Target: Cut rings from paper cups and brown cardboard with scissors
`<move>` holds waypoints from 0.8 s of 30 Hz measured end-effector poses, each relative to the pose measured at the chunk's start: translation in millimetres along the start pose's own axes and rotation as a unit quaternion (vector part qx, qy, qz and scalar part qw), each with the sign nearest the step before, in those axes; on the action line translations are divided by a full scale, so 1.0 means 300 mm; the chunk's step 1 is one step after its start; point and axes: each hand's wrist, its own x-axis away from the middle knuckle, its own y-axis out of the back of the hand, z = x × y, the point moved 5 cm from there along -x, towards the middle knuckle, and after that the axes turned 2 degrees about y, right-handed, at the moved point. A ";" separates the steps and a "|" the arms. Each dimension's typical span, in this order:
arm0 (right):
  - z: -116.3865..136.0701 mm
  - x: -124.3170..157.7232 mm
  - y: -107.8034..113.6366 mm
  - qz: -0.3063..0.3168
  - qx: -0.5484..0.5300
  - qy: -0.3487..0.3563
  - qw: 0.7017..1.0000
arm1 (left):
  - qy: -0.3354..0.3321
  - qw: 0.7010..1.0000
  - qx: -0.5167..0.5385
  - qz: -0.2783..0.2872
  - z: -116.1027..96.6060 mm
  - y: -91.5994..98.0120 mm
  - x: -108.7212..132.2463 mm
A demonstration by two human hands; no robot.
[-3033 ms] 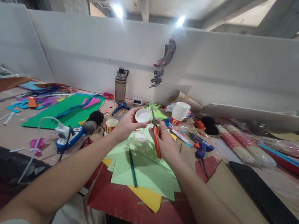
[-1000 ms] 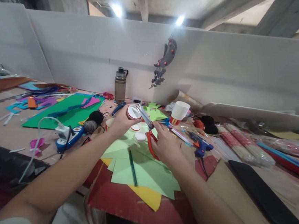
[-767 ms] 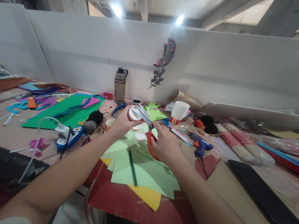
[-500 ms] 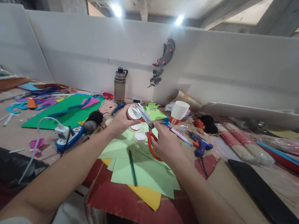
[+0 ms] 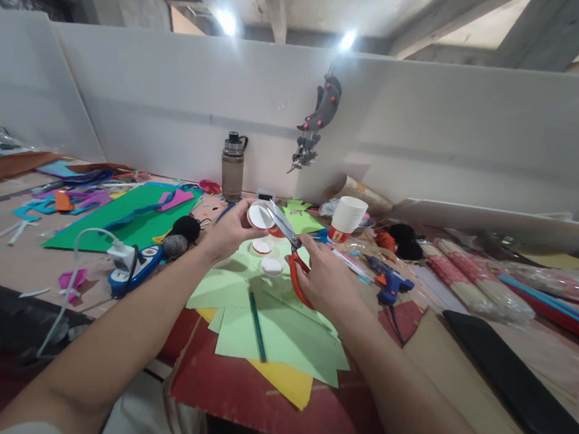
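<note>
My left hand [image 5: 231, 232] grips a round white paper cup piece [image 5: 260, 216] with a red edge, holding it up over the green paper. A pair of scissors [image 5: 294, 247] with orange-red handles is in my right hand [image 5: 322, 273], its blades pointing up and left at the right rim of the piece. Whether the blades touch the rim, I cannot tell. Below them lie small white discs [image 5: 271, 266] on light green sheets [image 5: 280, 333]. A dark green pencil [image 5: 257, 327] rests on the sheets.
A stack of paper cups [image 5: 348, 216] stands behind my right hand, with a blue glue gun [image 5: 389, 282] farther right. A water bottle [image 5: 232, 169] is at the back. A power strip [image 5: 135, 272] lies left, a black slab [image 5: 512, 381] right. A grey ornament [image 5: 317, 119] hangs ahead.
The scissors and my right hand have shifted slightly right and down. The cup piece has turned a little in my left hand.
</note>
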 end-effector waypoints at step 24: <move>-0.008 -0.007 0.006 -0.029 -0.002 0.025 0.999 | -0.011 0.994 0.095 0.056 -0.021 0.004 0.008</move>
